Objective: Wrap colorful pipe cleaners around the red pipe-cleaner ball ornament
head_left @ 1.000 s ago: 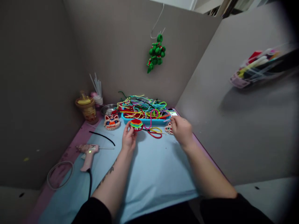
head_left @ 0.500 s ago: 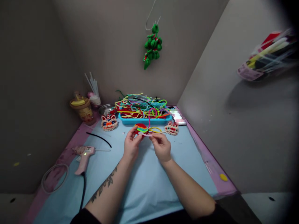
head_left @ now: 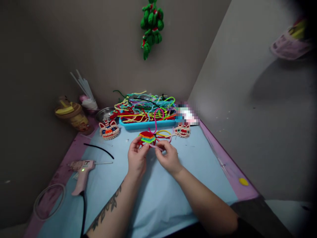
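A pink glue gun (head_left: 83, 177) is seen left of the left hand (head_left: 136, 159), well apart. A striped piece (head_left: 147, 136) is clamped between that hand's thumb and fingers, at the fingertips. From the thumb, a pale pink strand (head_left: 154, 146) is led rightward, pinched in the right hand (head_left: 169, 158). Scissors (head_left: 163, 133), partly hidden, are seen just beyond.

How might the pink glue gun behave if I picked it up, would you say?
The glue gun probably feels rigid, given its moulded-looking body. Its trailing black cord may drag. The thin stick jutting from it could catch on things.
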Demonstrator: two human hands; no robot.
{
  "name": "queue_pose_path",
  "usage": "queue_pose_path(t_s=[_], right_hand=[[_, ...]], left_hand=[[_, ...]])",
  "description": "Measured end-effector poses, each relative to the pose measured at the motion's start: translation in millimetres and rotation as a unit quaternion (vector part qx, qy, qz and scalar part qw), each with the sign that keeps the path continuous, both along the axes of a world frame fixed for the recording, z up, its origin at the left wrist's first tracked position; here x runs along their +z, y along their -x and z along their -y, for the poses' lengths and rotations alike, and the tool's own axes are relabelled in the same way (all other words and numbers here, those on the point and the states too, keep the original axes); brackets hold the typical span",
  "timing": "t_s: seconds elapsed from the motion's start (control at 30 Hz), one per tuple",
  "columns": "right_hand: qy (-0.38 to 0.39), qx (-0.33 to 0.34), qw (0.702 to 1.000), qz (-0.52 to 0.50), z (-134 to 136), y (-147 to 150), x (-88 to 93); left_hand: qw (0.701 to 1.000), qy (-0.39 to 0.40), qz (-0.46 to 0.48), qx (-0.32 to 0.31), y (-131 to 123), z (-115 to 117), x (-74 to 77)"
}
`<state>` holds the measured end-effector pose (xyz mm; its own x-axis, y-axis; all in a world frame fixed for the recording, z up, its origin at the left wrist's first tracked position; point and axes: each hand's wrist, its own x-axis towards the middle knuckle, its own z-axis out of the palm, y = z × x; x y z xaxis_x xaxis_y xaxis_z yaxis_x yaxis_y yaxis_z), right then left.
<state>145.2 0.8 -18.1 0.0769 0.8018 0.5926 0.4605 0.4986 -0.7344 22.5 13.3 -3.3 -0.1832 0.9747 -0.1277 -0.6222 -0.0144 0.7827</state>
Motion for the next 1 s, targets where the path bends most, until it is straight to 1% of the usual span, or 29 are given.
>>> queue_pose_path(t_s=[0.13,0.33,0.5,0.63,0.8,0.9,1.0], right_hand=[[0.022,0.025,0.999,0.017,3.6,2.2,5.9],[0.059,-0.004,0.998,-0.015,5.3,3.7,14.1],[0.067,-0.034,0.997,-0.009,5.4,4.6,13.9],[0.081,-0.063,0.995,-0.015,5.0,7.1,11.9],[0.096,-0.084,0.992,-0.023,3.9,6.4,8.9],[0.089,-0.078,0.993,-0.031,3.0,4.2,8.7],[0.088,-0.053,0.994,-0.043,2.7,2.2,9.5]], left_hand=[[1.0,-0.01,-0.021,0.001,-2.9,0.7,-3.5],[0.999,-0.012,-0.03,-0.006,-5.9,1.9,-6.7],[0.998,-0.023,-0.056,0.014,-7.7,2.2,-10.9],[0.994,-0.044,-0.101,0.019,-8.1,3.7,-14.5],[0.985,-0.063,-0.162,0.005,-8.3,5.9,-15.3],[0.985,-0.056,-0.162,0.004,-8.8,6.3,-14.1],[0.988,-0.05,-0.144,0.0,-9.5,6.1,-14.2]])
